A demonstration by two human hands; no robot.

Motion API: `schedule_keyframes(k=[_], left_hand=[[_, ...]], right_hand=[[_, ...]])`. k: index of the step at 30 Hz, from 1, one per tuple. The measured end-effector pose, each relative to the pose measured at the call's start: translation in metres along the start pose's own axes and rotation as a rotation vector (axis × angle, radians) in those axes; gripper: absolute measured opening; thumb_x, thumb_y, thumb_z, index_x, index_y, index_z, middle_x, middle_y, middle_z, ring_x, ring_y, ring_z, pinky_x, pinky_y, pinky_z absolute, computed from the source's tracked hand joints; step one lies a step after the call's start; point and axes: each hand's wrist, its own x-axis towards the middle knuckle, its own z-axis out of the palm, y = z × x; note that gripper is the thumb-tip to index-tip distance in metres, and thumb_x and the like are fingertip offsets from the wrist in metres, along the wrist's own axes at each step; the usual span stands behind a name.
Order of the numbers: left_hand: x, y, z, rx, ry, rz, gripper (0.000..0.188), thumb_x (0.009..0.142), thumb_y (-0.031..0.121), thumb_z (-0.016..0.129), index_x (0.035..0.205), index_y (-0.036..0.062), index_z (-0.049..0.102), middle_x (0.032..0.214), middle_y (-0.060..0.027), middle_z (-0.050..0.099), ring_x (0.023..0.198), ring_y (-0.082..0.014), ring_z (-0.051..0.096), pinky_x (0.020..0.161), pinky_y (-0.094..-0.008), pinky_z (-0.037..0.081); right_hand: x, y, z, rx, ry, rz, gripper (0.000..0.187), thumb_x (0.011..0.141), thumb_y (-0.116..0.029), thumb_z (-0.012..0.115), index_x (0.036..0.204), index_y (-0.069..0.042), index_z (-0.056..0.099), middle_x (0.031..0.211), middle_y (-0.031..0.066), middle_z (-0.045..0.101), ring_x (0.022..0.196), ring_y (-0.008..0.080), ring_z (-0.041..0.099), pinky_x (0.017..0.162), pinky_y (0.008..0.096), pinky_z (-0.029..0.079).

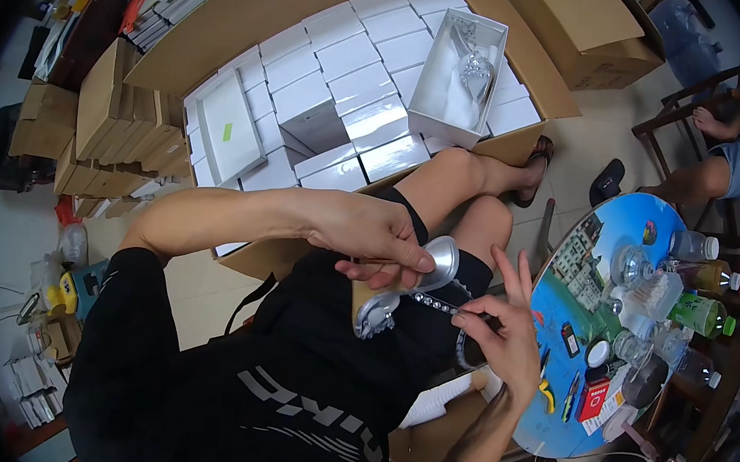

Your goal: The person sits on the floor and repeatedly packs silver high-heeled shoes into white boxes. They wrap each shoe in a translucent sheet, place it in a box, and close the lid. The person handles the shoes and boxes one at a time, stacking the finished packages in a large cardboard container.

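My left hand (374,239) is closed around a shiny silver ornament (441,264) with a round, disc-like foot. Its other end, a bright silver part, hangs below my fingers, and its middle is partly hidden by the hand. A strip of clear rhinestones (433,303) runs from the ornament to my right hand (504,331). Thumb and forefinger of that hand pinch the strip, while other fingers stretch upward. The strip's loose end curves down below the right hand. Both hands are above my lap.
Ahead stands a big carton (322,5) packed with white boxes. An open white box (458,78) on top holds a silver, glassy ornament. At right, a round blue table (538,429) carries bottles, jars and pliers. Another person's leg (709,176) shows beyond it. Brown cartons (104,104) are stacked at left.
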Motion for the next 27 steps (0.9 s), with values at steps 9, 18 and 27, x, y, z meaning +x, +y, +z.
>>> schedule_keyframes(k=[9, 18, 27], left_hand=[[0.013, -0.019, -0.008, -0.193, 0.029, 0.008, 0.044, 0.104, 0.034, 0.049, 0.099, -0.0072, 0.064, 0.082, -0.0172, 0.072, 0.061, -0.0172, 0.07, 0.043, -0.0243, 0.053], [0.012, -0.026, -0.016, -0.242, 0.072, 0.044, 0.044, 0.105, 0.034, 0.047, 0.102, -0.0075, 0.062, 0.087, -0.0183, 0.073, 0.067, -0.0186, 0.072, 0.046, -0.0253, 0.055], [0.023, -0.031, -0.001, -0.313, 0.039, 0.278, 0.043, 0.106, 0.031, 0.043, 0.116, -0.0087, 0.056, 0.093, -0.0193, 0.072, 0.076, -0.0215, 0.073, 0.052, -0.0276, 0.058]], right_hand=[[0.003, 0.041, 0.036, 0.689, -0.059, 0.233, 0.015, 0.094, -0.003, 0.063, 0.107, 0.004, 0.062, 0.134, 0.0231, 0.055, 0.107, 0.023, 0.066, 0.091, 0.0324, 0.053], [0.024, 0.04, 0.048, 1.011, 0.052, 0.464, 0.032, 0.098, -0.006, 0.055, 0.129, 0.003, 0.051, 0.111, 0.0191, 0.066, 0.087, 0.0235, 0.07, 0.079, 0.0328, 0.058], [0.022, 0.011, 0.031, 1.25, 0.522, 0.311, 0.031, 0.096, -0.005, 0.059, 0.125, 0.004, 0.054, 0.101, 0.0135, 0.067, 0.072, 0.014, 0.064, 0.065, 0.0228, 0.053]])
